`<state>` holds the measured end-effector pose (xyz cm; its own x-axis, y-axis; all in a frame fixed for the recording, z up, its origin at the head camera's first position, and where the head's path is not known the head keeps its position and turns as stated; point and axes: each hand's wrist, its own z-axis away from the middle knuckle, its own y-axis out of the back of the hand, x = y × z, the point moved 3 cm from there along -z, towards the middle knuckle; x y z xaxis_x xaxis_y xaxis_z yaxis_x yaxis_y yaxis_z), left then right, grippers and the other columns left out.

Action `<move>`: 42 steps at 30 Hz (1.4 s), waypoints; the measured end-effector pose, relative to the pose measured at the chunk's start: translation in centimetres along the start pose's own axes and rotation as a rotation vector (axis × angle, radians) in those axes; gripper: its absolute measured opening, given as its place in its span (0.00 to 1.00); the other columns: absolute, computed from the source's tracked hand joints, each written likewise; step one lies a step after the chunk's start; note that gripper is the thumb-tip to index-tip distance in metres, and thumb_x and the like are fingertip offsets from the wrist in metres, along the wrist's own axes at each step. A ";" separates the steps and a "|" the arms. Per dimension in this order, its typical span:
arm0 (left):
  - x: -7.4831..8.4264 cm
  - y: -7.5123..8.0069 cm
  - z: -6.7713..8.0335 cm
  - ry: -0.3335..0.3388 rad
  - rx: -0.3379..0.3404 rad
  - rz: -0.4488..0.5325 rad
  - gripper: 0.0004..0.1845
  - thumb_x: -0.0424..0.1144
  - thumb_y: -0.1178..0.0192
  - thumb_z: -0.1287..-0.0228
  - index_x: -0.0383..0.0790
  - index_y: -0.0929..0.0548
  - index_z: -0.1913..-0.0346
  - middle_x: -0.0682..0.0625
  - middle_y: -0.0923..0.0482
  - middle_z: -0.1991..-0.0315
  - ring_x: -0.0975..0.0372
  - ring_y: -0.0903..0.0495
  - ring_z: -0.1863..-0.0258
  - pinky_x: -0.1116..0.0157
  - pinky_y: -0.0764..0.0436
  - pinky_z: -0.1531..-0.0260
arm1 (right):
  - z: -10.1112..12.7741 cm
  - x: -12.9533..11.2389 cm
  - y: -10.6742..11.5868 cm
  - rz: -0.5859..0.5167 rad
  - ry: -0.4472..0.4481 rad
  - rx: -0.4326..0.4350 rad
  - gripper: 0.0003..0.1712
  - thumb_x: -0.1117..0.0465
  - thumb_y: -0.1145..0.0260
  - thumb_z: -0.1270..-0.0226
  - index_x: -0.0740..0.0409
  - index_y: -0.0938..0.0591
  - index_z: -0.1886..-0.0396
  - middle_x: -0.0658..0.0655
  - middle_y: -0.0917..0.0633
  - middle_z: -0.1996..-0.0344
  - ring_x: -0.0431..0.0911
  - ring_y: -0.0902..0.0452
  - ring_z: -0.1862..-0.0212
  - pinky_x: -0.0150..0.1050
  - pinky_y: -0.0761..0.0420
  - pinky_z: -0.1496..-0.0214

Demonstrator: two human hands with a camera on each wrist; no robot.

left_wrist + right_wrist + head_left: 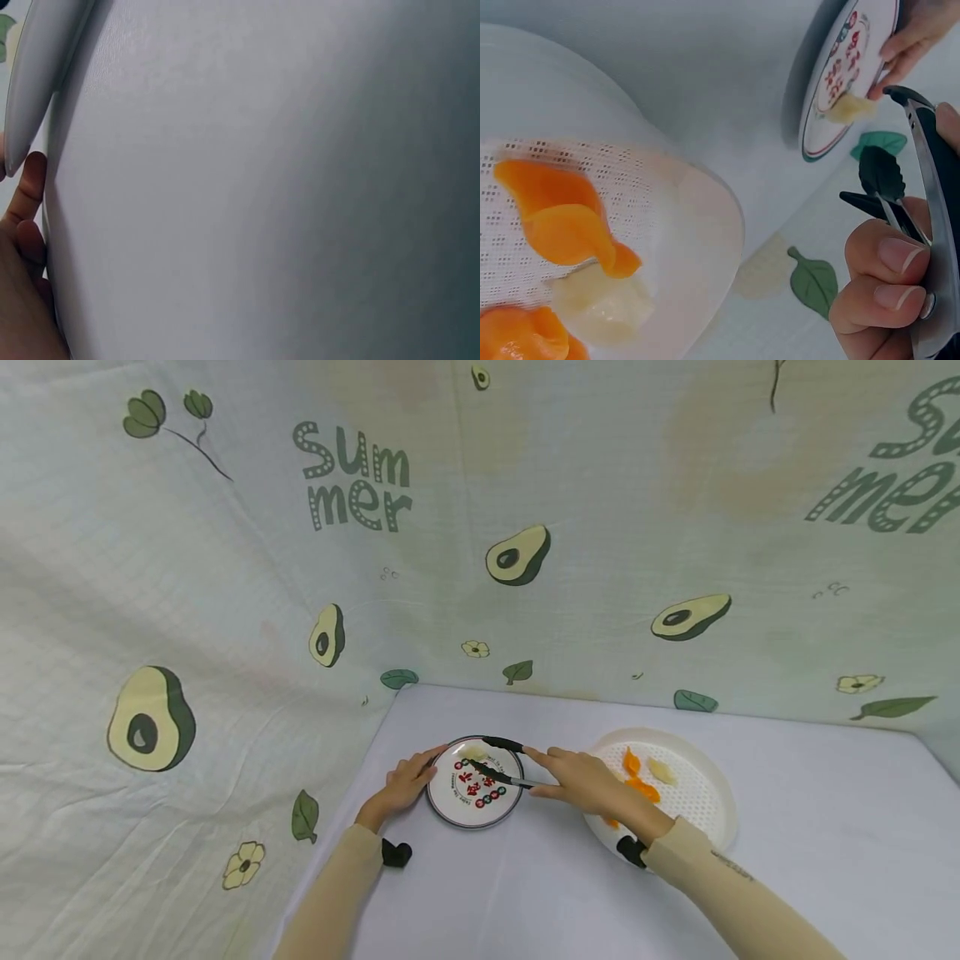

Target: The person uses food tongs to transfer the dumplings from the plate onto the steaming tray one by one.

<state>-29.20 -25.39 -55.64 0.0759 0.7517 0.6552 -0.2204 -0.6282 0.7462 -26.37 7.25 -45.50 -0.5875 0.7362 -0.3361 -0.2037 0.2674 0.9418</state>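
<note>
My left hand (405,781) grips the left rim of a small white plate (447,800) with a dark edge and red lettering. In the right wrist view its thumb lies over the rim. Toward the plate's far side lies a pale dumpling (851,109). My right hand (585,777) holds black-tipped metal tongs (517,782), their arms spread apart over the plate. In the right wrist view, the tips have nothing between them and the fingers (885,296) curl round the handle.
Right of the plate, partly under my right forearm, stands a round white tray (716,802) with a perforated bottom. Orange dumplings (555,217) and a pale dumpling (604,304) lie in it. A printed cloth (585,485) hangs behind the white table (465,893).
</note>
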 end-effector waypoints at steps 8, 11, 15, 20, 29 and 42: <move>0.1 0.3 -0.3 -0.014 -0.006 -0.015 0.25 0.48 0.52 0.21 0.62 0.36 0.24 0.47 0.32 0.31 0.53 0.37 0.47 0.42 0.47 0.43 | -1.8 0.0 -0.8 -0.016 -0.032 -0.024 0.38 0.46 0.32 0.32 0.57 0.30 0.27 0.66 0.19 0.44 0.57 0.18 0.54 0.53 0.20 0.53; 0.2 0.3 -0.2 -0.014 -0.003 -0.011 0.25 0.47 0.52 0.21 0.61 0.35 0.25 0.47 0.31 0.31 0.53 0.36 0.48 0.42 0.46 0.44 | -2.2 0.0 -1.1 -0.035 -0.037 -0.035 0.38 0.47 0.32 0.32 0.58 0.30 0.27 0.67 0.20 0.43 0.60 0.19 0.49 0.56 0.22 0.49; 0.4 0.3 -0.1 -0.015 0.003 -0.014 0.25 0.46 0.51 0.21 0.61 0.35 0.25 0.46 0.31 0.32 0.52 0.36 0.48 0.41 0.46 0.44 | -2.7 0.1 -1.7 -0.062 -0.052 -0.046 0.37 0.49 0.32 0.31 0.58 0.29 0.28 0.67 0.21 0.41 0.60 0.22 0.44 0.57 0.24 0.46; 0.4 0.3 0.0 -0.011 0.007 -0.019 0.25 0.45 0.52 0.21 0.59 0.35 0.25 0.45 0.31 0.32 0.50 0.36 0.47 0.41 0.46 0.44 | -3.1 0.1 -2.3 -0.075 -0.071 -0.049 0.35 0.50 0.32 0.31 0.58 0.29 0.28 0.66 0.19 0.43 0.58 0.22 0.44 0.56 0.23 0.47; 0.1 0.1 0.1 -0.003 0.007 -0.036 0.25 0.47 0.52 0.21 0.60 0.35 0.25 0.45 0.30 0.34 0.51 0.35 0.47 0.43 0.45 0.45 | -3.1 -0.9 -2.2 -0.046 -0.087 -0.074 0.33 0.51 0.33 0.31 0.57 0.27 0.29 0.67 0.19 0.45 0.59 0.20 0.47 0.55 0.22 0.50; 0.2 0.0 0.1 -0.005 0.014 -0.029 0.25 0.48 0.52 0.21 0.60 0.35 0.24 0.46 0.30 0.33 0.52 0.36 0.48 0.42 0.45 0.45 | -2.9 -1.1 -2.8 -0.038 -0.096 -0.051 0.32 0.50 0.34 0.29 0.57 0.26 0.30 0.67 0.19 0.45 0.58 0.19 0.50 0.54 0.21 0.53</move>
<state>-29.07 -25.27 -55.48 0.0870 0.7689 0.6335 -0.2046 -0.6085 0.7667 -27.43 3.86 -47.73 -0.5016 0.7827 -0.3685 -0.2658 0.2659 0.9266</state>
